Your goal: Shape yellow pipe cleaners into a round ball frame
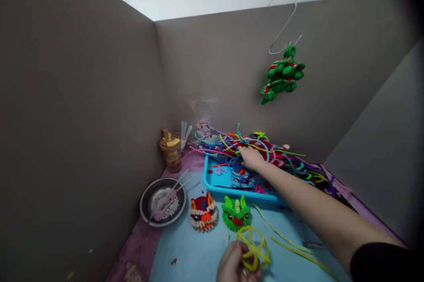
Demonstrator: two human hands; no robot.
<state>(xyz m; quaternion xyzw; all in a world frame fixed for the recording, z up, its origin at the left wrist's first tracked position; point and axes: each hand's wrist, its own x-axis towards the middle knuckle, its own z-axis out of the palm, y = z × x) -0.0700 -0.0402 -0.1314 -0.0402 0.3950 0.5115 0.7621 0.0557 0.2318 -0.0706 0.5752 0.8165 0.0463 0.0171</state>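
Note:
My left hand (232, 263), low in the view, is closed around a round openwork frame bent from yellow pipe cleaners (259, 246). My right hand (252, 158) reaches far forward into a heap of multicoloured pipe cleaners (228, 143) over the blue tray (212, 191). Its fingertips are sunk among the stems, so I cannot tell whether they grip one. A green fuzzy animal head (236, 213) lies just beyond the yellow frame. Left of it sits a red, orange and cream one (203, 212). Loose yellow pipe cleaners (298, 253) lie to the right, under my right forearm.
A metal bowl (145, 216) with white beads and pink-tipped sticks stands at the left, a brown lidded cup (172, 156) behind it. Grey partitions (215, 61) enclose the table. A green and red fuzzy ornament (283, 74) hangs from a wire on the back partition.

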